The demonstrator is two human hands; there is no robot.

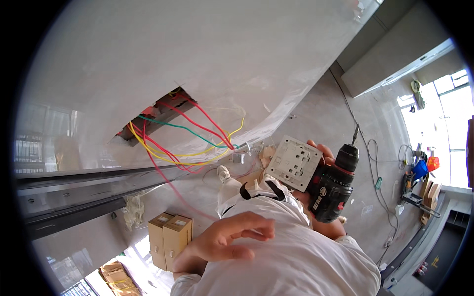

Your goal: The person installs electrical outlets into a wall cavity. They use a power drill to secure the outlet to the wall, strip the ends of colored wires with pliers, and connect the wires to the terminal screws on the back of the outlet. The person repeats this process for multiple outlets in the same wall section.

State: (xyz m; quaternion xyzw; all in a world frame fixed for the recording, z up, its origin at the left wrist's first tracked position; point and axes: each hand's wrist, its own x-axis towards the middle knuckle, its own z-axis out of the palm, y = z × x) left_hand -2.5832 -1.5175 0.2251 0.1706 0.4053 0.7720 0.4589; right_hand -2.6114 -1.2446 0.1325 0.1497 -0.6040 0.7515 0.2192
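My left hand [237, 238] hovers before my white shirt, thumb and fingers apart, with nothing visible in it. A thin reddish wire runs down close to its knuckles; whether it touches them I cannot tell. In my right hand [323, 151] are both a black cordless drill [333, 190], its bit pointing away, and a square white socket plate [295, 163]. The fingertips show behind the plate's far edge; the drill hides much of the palm. From a rectangular wall box opening [165, 114] hang red wires [206, 122], a green wire [183, 127] and yellow wires [163, 157].
Two cardboard boxes [169, 240] stand at the lower left, near a dark metal rail [74, 212] and crumpled plastic [133, 211]. On the right, a cable [377, 167] trails over the floor toward a blue bucket [419, 169] and a red one [433, 163].
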